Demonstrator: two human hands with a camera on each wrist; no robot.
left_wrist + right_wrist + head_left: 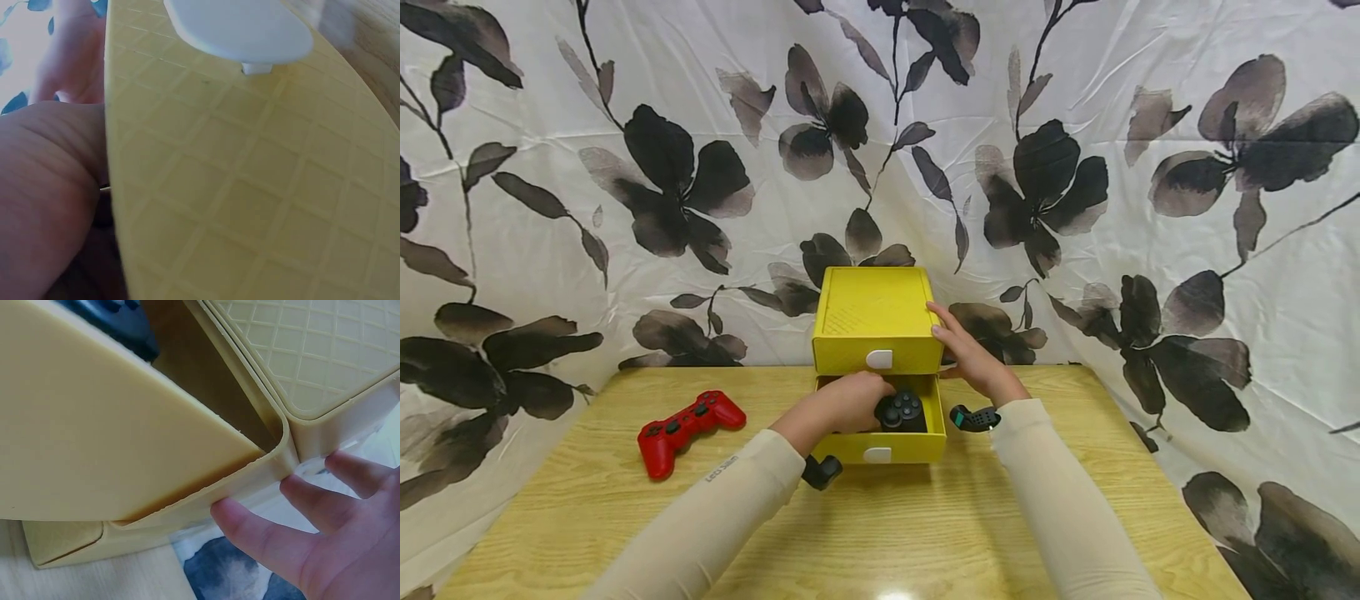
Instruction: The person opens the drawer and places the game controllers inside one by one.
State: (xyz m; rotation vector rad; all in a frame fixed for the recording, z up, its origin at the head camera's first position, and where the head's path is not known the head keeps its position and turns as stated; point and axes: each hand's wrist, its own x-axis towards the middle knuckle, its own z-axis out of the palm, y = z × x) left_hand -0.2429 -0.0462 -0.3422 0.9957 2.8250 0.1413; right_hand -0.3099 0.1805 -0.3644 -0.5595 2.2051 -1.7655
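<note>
A yellow two-drawer box (876, 304) stands on the table with its lower drawer (917, 448) pulled out. Inside that drawer lies a black game controller (904, 410). My left hand (850, 400) reaches in over the drawer's front and grips the controller's left part; its fingertips are hidden. In the left wrist view the drawer front (237, 169) and its white pull tab (244, 28) fill most of the picture. My right hand (973, 358) rests its fairly straight fingertips against the box's right side. Those fingers (262, 534) show spread along the frame in the right wrist view.
A red game controller (688, 429) lies on the wooden table (880, 533), left of the box. The upper drawer (842, 357) is closed. Behind the table hangs a white cloth (925, 208) with dark flowers, close to the box's back.
</note>
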